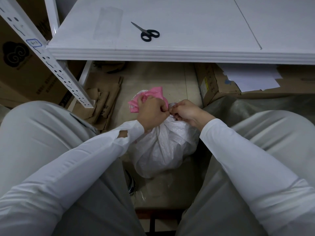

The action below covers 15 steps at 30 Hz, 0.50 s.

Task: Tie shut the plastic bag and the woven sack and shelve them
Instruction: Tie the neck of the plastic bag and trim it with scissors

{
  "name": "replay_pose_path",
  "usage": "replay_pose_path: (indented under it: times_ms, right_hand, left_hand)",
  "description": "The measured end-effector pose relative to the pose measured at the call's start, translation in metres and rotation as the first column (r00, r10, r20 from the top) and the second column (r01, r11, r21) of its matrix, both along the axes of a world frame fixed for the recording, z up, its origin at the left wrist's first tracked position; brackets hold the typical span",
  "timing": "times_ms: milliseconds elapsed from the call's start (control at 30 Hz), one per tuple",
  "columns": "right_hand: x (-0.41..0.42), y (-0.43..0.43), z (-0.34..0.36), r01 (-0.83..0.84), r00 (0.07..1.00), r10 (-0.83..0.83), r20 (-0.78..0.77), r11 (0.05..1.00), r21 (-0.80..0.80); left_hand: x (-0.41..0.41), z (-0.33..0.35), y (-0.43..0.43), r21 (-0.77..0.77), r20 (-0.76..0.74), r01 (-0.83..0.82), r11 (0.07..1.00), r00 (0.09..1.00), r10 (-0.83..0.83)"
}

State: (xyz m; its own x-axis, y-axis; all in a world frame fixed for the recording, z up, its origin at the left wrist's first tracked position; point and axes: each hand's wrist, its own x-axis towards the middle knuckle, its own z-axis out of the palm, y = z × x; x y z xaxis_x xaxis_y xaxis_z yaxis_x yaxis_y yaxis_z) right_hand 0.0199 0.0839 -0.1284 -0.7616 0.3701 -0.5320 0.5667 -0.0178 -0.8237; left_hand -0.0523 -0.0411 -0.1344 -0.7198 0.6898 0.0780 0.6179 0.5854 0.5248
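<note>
A white woven sack (pixel 166 147) stands on the floor between my knees, its neck gathered at the top. My left hand (pixel 150 111) grips the gathered neck, where pink plastic (pixel 148 95) sticks out above my fingers. My right hand (pixel 186 110) pinches a thin tie at the neck, right beside my left thumb. Both hands touch each other over the sack's mouth. The white shelf (pixel 170 53) lies just beyond, above the floor.
Black-handled scissors (pixel 146 32) lie on the shelf board. A perforated white shelf post (pixel 51 63) slants at left beside a large cardboard box (pixel 22 68). Flattened cardboard (pixel 104 97) lies on the floor at left. Another box with white papers (pixel 238 82) sits at right under the shelf.
</note>
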Motion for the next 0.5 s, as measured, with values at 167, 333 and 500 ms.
replay_pose_path:
  times_ms: [167,333,500]
  right_hand:
    - [0.000,0.000,0.003,-0.067,0.998,0.069,-0.013,0.992,0.110]
    - [-0.002,0.003,0.001,-0.119,0.991,0.135,-0.019,0.926,0.359]
    - [-0.002,-0.013,0.011,-0.183,0.973,0.229,0.020,0.716,0.674]
  left_hand:
    - [-0.001,-0.002,-0.003,-0.019,-0.064,0.033,0.999,0.997,-0.034]
    - [0.000,-0.001,-0.003,-0.049,-0.115,0.040,0.998,0.992,-0.046]
    - [0.003,-0.001,0.000,-0.070,-0.172,0.023,0.997,0.984,-0.035]
